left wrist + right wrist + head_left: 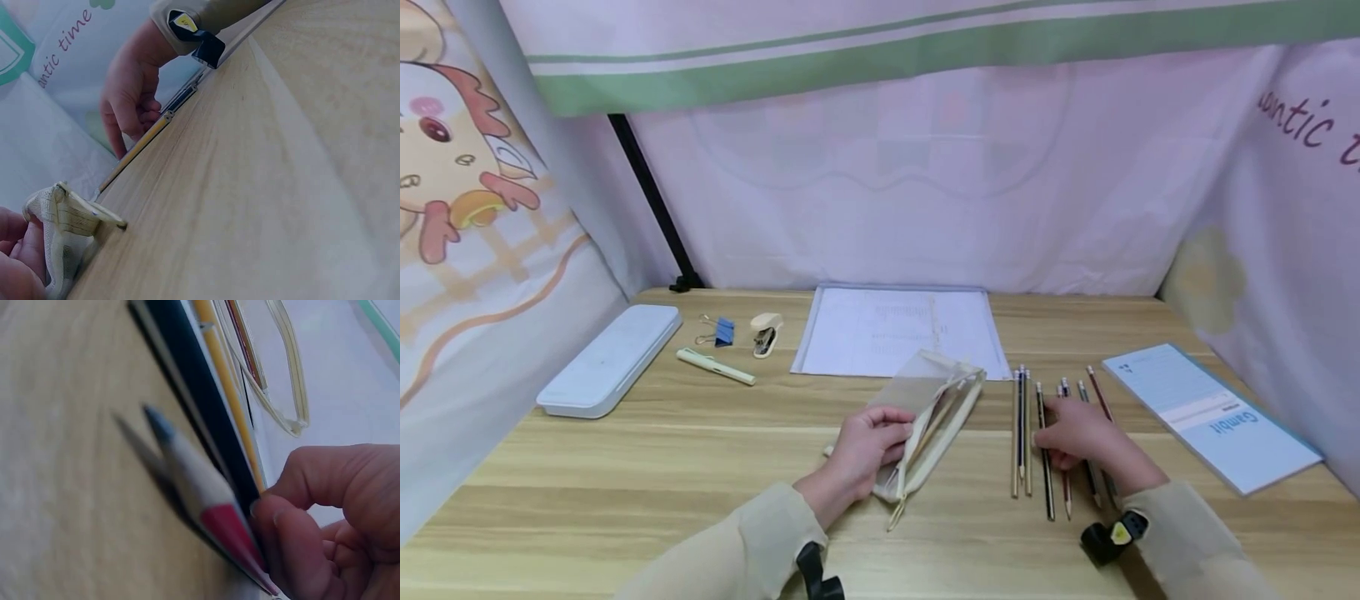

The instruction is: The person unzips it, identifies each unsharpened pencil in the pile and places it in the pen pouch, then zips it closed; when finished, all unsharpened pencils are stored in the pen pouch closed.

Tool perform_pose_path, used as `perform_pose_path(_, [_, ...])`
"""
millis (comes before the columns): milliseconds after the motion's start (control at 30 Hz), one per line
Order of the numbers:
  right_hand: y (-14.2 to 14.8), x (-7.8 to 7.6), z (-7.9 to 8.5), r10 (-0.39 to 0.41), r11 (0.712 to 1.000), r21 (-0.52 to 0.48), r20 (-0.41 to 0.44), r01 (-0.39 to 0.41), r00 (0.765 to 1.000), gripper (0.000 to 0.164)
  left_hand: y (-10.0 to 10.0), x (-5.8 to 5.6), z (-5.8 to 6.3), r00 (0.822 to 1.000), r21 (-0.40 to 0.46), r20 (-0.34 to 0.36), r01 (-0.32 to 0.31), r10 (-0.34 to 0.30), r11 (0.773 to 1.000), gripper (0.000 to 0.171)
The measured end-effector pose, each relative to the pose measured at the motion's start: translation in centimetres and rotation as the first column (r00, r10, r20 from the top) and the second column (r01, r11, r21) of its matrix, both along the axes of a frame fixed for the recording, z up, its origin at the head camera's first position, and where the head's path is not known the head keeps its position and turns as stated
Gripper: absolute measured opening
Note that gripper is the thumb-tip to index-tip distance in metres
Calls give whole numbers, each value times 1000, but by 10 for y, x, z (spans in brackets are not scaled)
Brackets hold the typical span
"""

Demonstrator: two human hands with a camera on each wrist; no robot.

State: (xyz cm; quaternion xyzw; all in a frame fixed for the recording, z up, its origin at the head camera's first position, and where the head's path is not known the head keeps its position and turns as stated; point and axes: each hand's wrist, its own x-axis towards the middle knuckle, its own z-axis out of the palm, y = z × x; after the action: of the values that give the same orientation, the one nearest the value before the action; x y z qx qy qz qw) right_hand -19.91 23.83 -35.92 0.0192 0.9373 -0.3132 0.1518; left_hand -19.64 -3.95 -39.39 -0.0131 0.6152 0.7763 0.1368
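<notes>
My left hand [867,450] pinches one side of a cream mesh pencil pouch [943,367], its zipped mouth spread open. A pencil [937,427] shows inside that mouth. The zipper pull hangs at the pouch's near end. To the right, my right hand [1086,435] pinches a dark pencil [1047,475] between thumb and fingers, close over the table. Three pencils [1021,442] lie side by side left of it. Under and beside the right hand are several more, including a red pencil [228,528] with a sharpened tip; the hand partly hides them.
Behind the pouch lies a paper sheet in a clear folder [895,333]. At the left are a white case [613,358], a pale green pen [715,367], a blue binder clip [723,332] and a small stapler [765,335]. A blue notepad [1210,417] lies at the right.
</notes>
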Motion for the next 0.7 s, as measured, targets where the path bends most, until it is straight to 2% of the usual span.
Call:
perform_pose_path(300, [-3, -2, 1, 2, 1000, 28, 24, -3, 1000, 74, 0, -1, 0, 1000, 5, -9, -4, 4, 1000, 22])
perform_pose_path(433, [-1, -3, -2, -25, 1000, -10, 11, 25, 1000, 72, 0, 0, 0, 1000, 12, -11, -4, 4, 1000, 23])
perform_pose_path(533, [3, 0, -4, -65, 993, -98, -31, 61, 997, 71, 0, 1, -1, 1000, 14, -14, 0, 1, 1000, 23])
perform_pose_path(600, [5, 2, -3, -97, 978, -193, -54, 85, 994, 71, 0, 1, -1, 1000, 15, -18, 1, -1, 1000, 23])
perform_pose_path(667, [4, 2, 1, -137, 941, -321, -67, 109, 988, 72, 0, 1, 0, 1000, 14, -20, 0, 0, 1000, 23])
perform_pose_path(700, [2, 3, 3, -163, 912, -391, -62, 127, 985, 72, 0, 1, 0, 1000, 13, -20, -2, 2, 1000, 23])
